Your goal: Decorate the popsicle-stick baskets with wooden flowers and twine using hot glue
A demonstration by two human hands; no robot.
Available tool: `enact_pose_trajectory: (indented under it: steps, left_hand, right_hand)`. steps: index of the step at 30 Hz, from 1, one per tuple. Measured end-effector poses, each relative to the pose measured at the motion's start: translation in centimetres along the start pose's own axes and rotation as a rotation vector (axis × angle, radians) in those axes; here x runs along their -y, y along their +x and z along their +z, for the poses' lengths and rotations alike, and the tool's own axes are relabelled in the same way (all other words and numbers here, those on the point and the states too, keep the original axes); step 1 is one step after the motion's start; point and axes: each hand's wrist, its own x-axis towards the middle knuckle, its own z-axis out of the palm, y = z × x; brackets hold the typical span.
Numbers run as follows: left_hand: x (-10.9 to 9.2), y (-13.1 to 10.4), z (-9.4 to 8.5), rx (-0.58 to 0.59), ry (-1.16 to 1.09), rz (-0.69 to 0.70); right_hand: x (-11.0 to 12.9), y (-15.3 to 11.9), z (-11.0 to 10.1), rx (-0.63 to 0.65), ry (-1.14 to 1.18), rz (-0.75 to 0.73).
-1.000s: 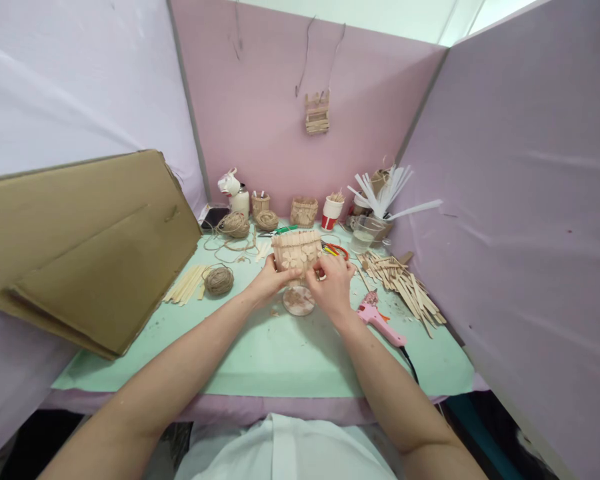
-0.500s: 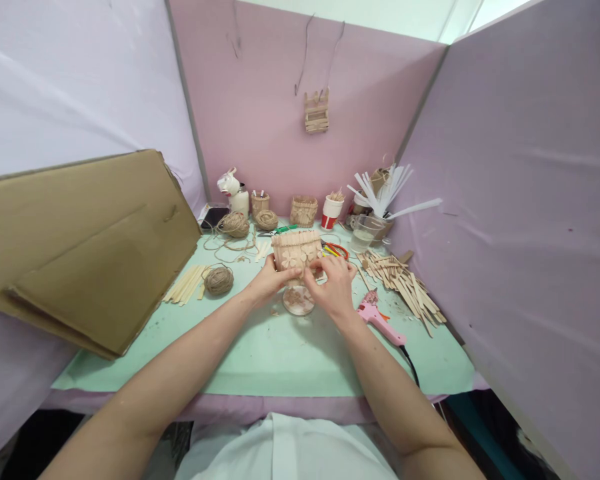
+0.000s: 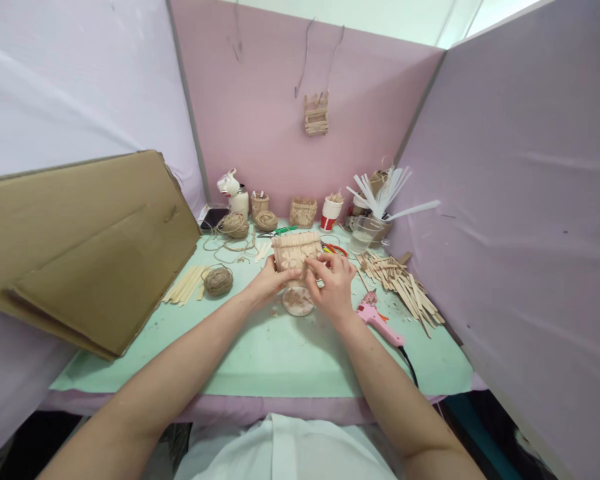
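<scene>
A small holder [image 3: 296,244] of pale wooden sticks, with twine around its upper part and flower-like wood pieces on its front, is held up above the table's middle. My left hand [image 3: 273,279] grips it from the left, thumb across the lower front. At the right side of that front, my right hand [image 3: 333,280] has thumb and forefinger pinched close to a flower piece; anything between the fingertips is too small to tell. Just below the holder lies a round, stained disc [image 3: 298,302]. To the right of my right hand rests a pink glue gun [image 3: 380,320].
Loose wooden sticks [image 3: 405,283] are heaped at the right. Twine balls [image 3: 219,281] and pale strips [image 3: 184,285] lie left. A red-and-white cup [image 3: 331,213] and a clear cup [image 3: 364,233] stand at the back. Cardboard [image 3: 95,253] leans at the left edge.
My right thumb and forefinger have shifted slightly upward on the holder's front. My left hand keeps its hold, and the holder stays nearly in place.
</scene>
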Motion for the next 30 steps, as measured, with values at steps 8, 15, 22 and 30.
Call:
enact_pose_trajectory:
  steps: [8,15,22,30]
  left_hand:
    - [-0.4,0.0,0.3,0.104,-0.008,0.008]
    - [-0.5,-0.2,0.4,0.042,-0.022,-0.034]
    - [0.3,0.3,0.1,-0.118,0.083,0.1]
    - [0.3,0.6,-0.1,-0.233,0.322,0.294]
  right_hand:
    - [-0.3,-0.2,0.3,-0.009,0.229,0.072]
    - [-0.3,0.0,-0.1,-0.024,0.314,0.123]
    - [0.3,-0.2,0.2,0.078,0.492,0.241]
    - [0.4,-0.1,0.3,0.158,0.707,0.388]
